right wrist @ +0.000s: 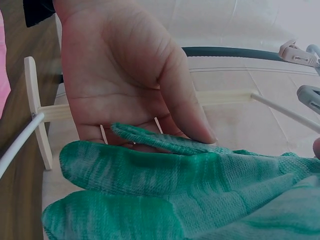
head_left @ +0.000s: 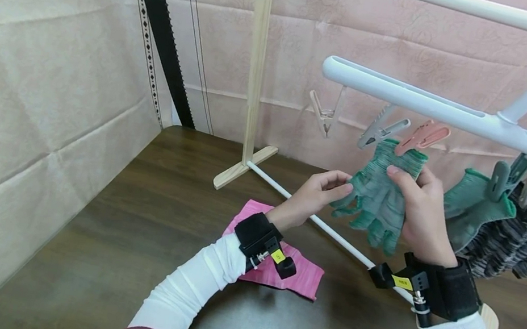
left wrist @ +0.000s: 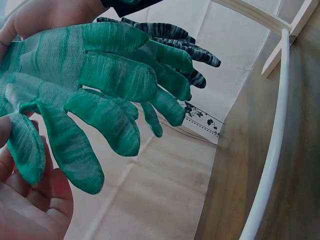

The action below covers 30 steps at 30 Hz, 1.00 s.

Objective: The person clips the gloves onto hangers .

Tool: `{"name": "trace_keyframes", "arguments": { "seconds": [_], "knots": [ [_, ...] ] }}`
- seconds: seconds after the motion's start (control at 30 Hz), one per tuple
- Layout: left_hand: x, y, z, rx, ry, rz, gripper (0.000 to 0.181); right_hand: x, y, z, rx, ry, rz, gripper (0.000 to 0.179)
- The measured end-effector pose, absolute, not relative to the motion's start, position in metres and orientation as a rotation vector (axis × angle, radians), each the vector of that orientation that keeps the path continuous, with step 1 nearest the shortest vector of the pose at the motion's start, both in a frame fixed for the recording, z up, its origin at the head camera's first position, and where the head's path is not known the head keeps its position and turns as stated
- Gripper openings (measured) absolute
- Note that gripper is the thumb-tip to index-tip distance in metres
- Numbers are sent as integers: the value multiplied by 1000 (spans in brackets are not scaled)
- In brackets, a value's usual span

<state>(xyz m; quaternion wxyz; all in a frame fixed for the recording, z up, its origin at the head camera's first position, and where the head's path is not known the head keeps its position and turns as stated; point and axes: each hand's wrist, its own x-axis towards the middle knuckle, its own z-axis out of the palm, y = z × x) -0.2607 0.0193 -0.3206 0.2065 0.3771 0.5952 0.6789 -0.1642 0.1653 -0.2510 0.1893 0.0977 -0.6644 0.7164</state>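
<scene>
A green knit glove (head_left: 384, 189) hangs by its cuff from a pink clothespin (head_left: 423, 137) under the pale blue hanger (head_left: 409, 95). A grey clothespin (head_left: 377, 133) touches or nearly touches the cuff's left corner; whether it grips is unclear. With thumb and fingers my left hand (head_left: 312, 195) pinches one finger of the glove; the right wrist view shows this left hand (right wrist: 125, 75) from its palm side. My right hand (head_left: 424, 210) holds the glove's right edge, thumb on the front near the cuff, other fingers mostly hidden behind.
Another green glove (head_left: 476, 207) hangs to the right from a dark green clothespin (head_left: 501, 178), beside black-and-white gloves (head_left: 516, 233). An unused white clothespin (head_left: 323, 113) dangles at the hanger's left end. Pink cloth (head_left: 296, 267) lies on the table under my left wrist. A white bar (head_left: 342, 239) joins the stand's feet.
</scene>
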Motion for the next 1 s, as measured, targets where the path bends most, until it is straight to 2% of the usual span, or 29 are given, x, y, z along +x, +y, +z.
{"name": "trace_keyframes", "arguments": {
  "seconds": [0.37, 0.63, 1.0],
  "knots": [
    [-264, 15, -326, 1002, 1679, 1865, 32, -163, 167, -255, 228, -1930, 1981, 26],
    [-254, 1, -314, 950, 1734, 1844, 31, -163, 168, -256, 212, -1914, 2040, 21],
    [-259, -7, -327, 882, 1716, 1838, 29, -163, 169, -258, 181, -1932, 2039, 19]
  ]
}}
